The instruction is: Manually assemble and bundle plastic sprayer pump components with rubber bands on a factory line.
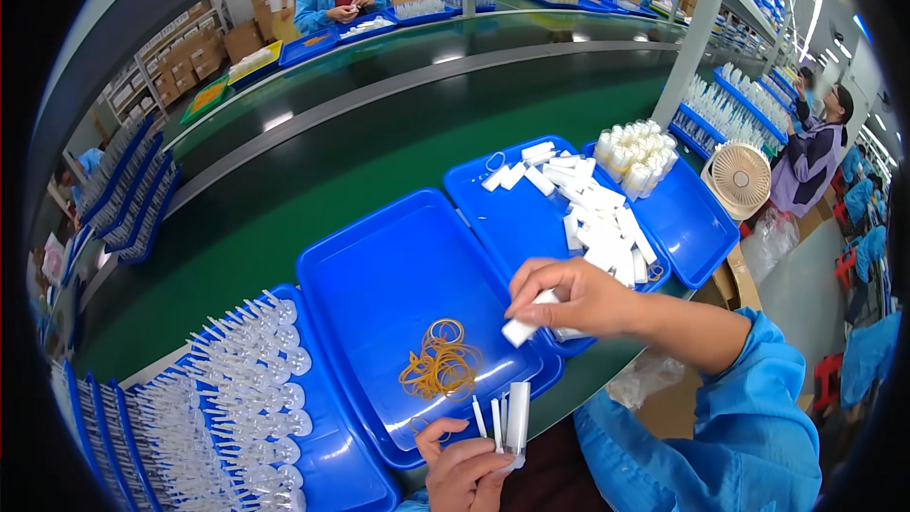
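The white sticks (497, 422) stand upright, pinched low by the left hand (464, 474), apparently keeping their tops free; the right hand (592, 299) clasps a white piece (519, 330); rubber bands (441, 360) lie handily close in the blue tray (370, 284).

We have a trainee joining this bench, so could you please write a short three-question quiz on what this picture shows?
1. True or false: the pile of rubber bands lies in a blue tray.
2. What does the right hand hold?
a) a rubber band
b) a white piece
c) a fan
3. Fill in the blank: the thin white sticks stand up from the ______.

Key: 1. True. 2. b. 3. Left hand.
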